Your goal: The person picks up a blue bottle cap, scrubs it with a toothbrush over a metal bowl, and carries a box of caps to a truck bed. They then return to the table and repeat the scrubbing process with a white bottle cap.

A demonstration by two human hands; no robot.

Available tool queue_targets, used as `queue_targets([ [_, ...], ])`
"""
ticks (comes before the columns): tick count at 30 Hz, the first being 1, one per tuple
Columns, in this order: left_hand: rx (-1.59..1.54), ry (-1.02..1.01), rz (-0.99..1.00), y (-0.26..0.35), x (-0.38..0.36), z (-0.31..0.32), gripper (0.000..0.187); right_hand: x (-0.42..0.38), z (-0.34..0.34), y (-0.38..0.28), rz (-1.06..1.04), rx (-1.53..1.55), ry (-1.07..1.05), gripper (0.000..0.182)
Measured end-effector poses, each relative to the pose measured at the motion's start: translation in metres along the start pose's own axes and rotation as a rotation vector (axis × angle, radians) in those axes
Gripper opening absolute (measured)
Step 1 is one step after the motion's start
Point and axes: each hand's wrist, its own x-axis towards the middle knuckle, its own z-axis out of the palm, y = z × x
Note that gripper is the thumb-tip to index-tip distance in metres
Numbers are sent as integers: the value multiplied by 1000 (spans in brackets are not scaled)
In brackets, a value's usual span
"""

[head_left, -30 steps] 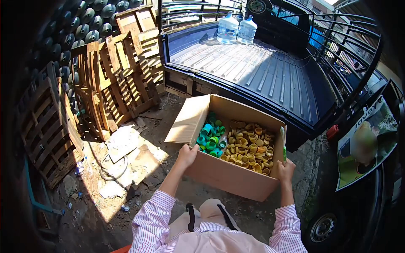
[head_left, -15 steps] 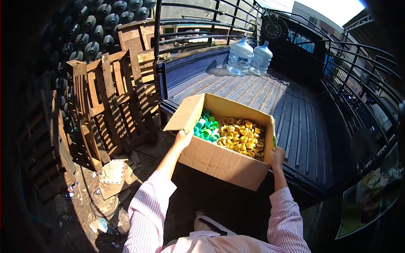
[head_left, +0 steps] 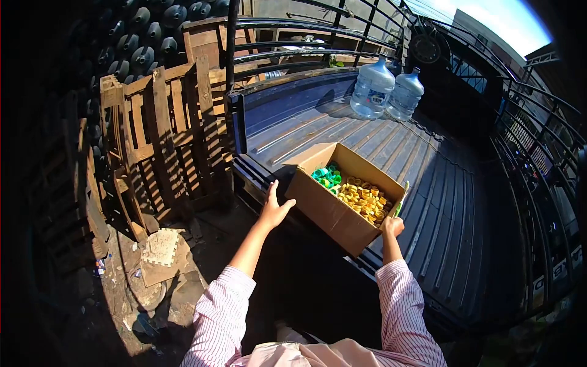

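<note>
A cardboard box (head_left: pixel 330 211) with its top open rests at the rear edge of a truck bed, slightly turned. Green caps (head_left: pixel 327 176) fill its left part and yellow caps (head_left: pixel 365 200) its right part. My left hand (head_left: pixel 275 209) is off the box, just left of its near left corner, with fingers spread and nothing held. At the box's right end my right hand (head_left: pixel 392 226) is closed on the edge, beside a thin green strip (head_left: pixel 400 207).
Two large clear water bottles (head_left: pixel 372 88) (head_left: pixel 405 95) stand on the ridged truck bed (head_left: pixel 428 214). Metal rails (head_left: pixel 293 24) line its sides. Wooden pallets (head_left: pixel 162 122) lean at the left, with dark stacked objects (head_left: pixel 142 58) behind. Flat debris (head_left: pixel 160 248) lies on the ground.
The box has moved forward and right onto the truck bed's edge. My left hand has let go of it and opened; my right hand still grips it.
</note>
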Motion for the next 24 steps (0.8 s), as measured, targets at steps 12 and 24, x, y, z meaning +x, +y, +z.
queue_targets([
  [12,-290,739,-1249,-260,-418,-140,65,28,109,-30,103,79,-426,57],
  [24,-931,1550,-939,-260,-653,-101,58,-69,77,-61,-564,-27,-244,19],
])
